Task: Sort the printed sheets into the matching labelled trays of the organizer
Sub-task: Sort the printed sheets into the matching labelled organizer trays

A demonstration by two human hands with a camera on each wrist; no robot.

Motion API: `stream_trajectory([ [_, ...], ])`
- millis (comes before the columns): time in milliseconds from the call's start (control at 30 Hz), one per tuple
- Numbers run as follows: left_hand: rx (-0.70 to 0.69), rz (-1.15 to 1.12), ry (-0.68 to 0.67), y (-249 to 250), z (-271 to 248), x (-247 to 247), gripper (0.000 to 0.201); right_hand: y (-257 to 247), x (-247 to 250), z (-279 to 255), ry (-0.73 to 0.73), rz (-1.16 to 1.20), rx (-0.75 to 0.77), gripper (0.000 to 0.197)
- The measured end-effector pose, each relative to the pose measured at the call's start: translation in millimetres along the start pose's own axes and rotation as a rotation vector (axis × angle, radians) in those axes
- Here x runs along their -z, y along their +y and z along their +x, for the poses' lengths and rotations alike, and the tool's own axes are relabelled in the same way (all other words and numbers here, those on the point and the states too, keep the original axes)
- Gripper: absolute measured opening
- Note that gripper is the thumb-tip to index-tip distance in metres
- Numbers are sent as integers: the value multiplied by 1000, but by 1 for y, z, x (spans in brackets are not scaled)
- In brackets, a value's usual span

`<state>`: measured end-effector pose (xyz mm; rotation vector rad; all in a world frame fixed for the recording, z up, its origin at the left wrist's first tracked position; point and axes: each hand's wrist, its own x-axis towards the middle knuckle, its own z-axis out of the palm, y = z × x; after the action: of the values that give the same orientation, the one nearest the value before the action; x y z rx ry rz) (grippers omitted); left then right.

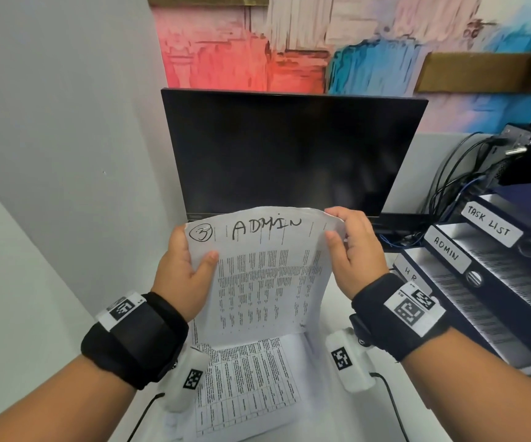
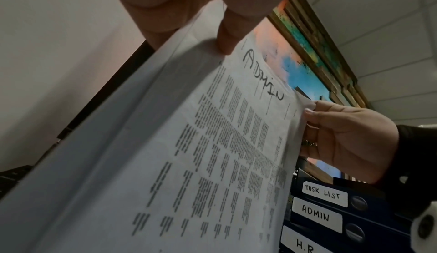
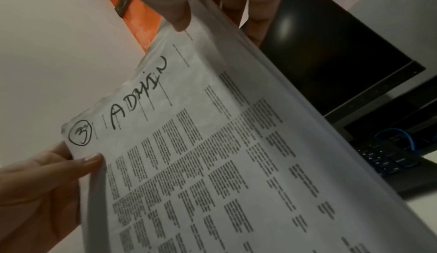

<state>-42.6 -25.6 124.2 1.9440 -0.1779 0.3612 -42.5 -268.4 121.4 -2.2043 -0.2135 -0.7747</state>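
Observation:
A printed sheet point(image 1: 267, 275) headed "ADMIN" with a circled 3 stands upright in front of me, its top curling back. My left hand point(image 1: 191, 266) pinches its upper left edge, thumb on the printed face. My right hand point(image 1: 350, 244) pinches the upper right corner. The same sheet point(image 2: 231, 145) point(image 3: 201, 154) fills both wrist views. More printed sheets point(image 1: 248, 387) lie flat on the desk beneath. The dark blue organizer point(image 1: 509, 301) stands at the right, with labels "TASK LIST" point(image 1: 489, 225), "ADMIN" point(image 1: 446, 248) and "H R" point(image 1: 410, 273); printed paper lies in its trays.
A black monitor point(image 1: 289, 154) stands right behind the raised sheet. Cables point(image 1: 455, 180) and dark equipment crowd the back right corner. A keyboard point(image 3: 387, 160) lies under the monitor. A white wall point(image 1: 50, 154) closes the left side. The white desk point(image 1: 331, 301) shows around the sheets.

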Motion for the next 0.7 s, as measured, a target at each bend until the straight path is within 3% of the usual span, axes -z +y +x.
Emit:
stream_trajectory([
  [100,10,4,2,2,0,0,34,-3,3,3,19,-2,-13,46],
  [167,9,-13,10,1,1,0,37,-4,5,5,2,-48,62,53],
  [367,28,-34,-8,3,1,-1,39,1,8,12,-47,-194,177,32],
  [533,64,-83,-15,4,5,0,31,-5,15,16,-102,-230,89,26],
  [633,58,-182,10,8,10,1,31,-9,20,19,-89,-104,-93,38],
  [700,38,-231,17,12,12,3,32,-9,22,22,-87,-27,-185,36],
])
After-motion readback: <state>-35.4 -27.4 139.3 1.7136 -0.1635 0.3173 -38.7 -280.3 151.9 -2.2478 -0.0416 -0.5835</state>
